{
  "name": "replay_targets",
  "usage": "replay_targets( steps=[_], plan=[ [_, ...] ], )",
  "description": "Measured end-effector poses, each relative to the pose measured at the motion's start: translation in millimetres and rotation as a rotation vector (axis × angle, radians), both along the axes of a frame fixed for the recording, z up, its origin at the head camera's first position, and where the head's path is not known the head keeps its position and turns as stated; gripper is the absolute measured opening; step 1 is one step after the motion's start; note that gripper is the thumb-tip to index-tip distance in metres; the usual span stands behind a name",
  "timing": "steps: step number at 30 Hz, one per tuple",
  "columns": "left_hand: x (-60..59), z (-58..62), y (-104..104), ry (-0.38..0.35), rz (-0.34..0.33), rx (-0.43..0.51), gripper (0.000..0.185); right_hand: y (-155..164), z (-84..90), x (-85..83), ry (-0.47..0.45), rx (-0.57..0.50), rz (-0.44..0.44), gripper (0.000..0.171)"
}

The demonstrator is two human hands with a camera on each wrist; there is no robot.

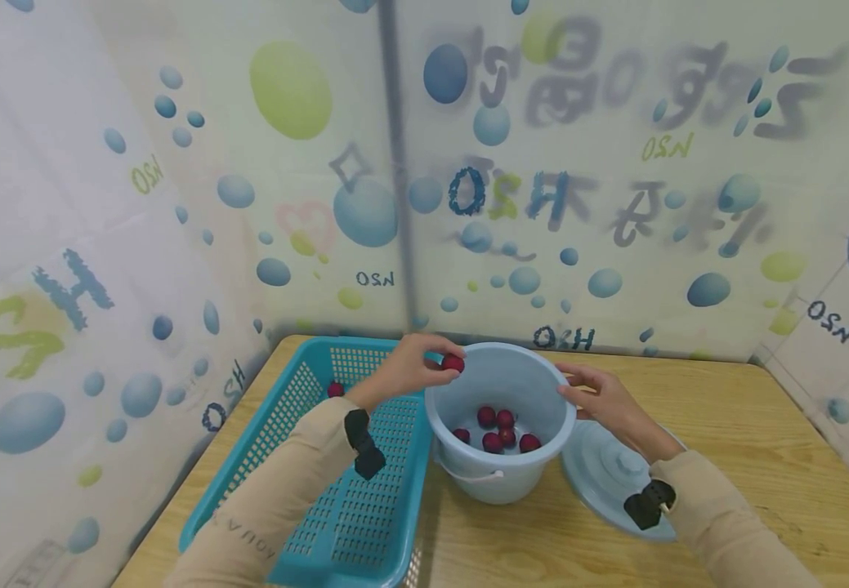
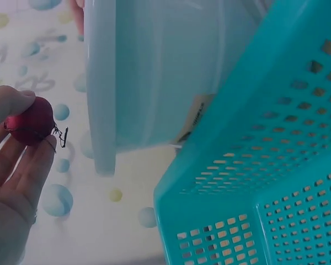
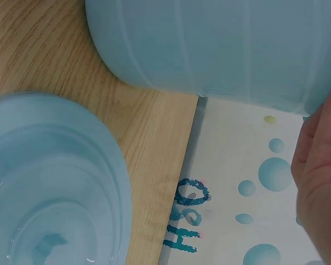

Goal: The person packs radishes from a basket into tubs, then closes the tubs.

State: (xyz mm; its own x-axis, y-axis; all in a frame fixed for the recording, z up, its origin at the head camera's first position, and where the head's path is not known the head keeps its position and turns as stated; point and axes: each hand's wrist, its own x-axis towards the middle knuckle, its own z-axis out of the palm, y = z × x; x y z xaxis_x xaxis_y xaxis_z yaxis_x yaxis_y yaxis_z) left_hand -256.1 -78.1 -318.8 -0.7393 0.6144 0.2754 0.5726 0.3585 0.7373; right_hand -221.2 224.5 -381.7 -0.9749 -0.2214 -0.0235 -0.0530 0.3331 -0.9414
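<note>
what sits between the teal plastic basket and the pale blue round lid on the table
The pale blue plastic bucket stands between the teal perforated basket and the round lid, as the head view shows.

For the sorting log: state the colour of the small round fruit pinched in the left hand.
Dark red fruit; the left wrist view shows it best.

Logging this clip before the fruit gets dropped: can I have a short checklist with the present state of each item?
1. Left hand pinches one red fruit: ok.
2. Fruit is above the bucket rim: ok, at its left edge.
3. Right hand steadies the bucket rim: ok, fingers touch it.
4. Bucket is uncovered, lid on the table beside it: ok.
5. Bucket stands upright with fruits inside: ok.
6. More fruit left in the basket: ok, one visible; others hidden by the arm, cannot tell.
</note>
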Motion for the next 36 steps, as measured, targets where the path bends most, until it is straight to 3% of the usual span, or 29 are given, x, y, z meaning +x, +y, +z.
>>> replay_targets(
  steps=[4,6,13,24,31,36],
  plan=[
    [0.9,2.1,7,0.002,0.008,-0.034,0.025,0,-0.2,0.1,0.003,-0.003,0.001,0.059],
    [-5.7,-4.5,9,0.007,0.001,-0.049,0.025,0,-0.5,-0.1,0.005,-0.006,0.003,0.059],
    [-5.3,-1.5,18,0.014,-0.036,-0.127,0.024,0,0.4,0.8,0.001,-0.007,0.002,0.059],
    [-5.3,-7.0,33,0.035,-0.059,-0.266,0.025,0,-1.0,0.1,0.005,-0.005,0.006,0.059],
    [-3.8,-6.2,38,0.006,-0.053,-0.293,0.031,1,-0.3,0.2,0.005,-0.016,0.010,0.058],
    [-5.3,-4.9,34,0.031,-0.030,-0.270,0.033,1,0.3,0.6,0.014,-0.015,0.014,0.058]
  ],
)
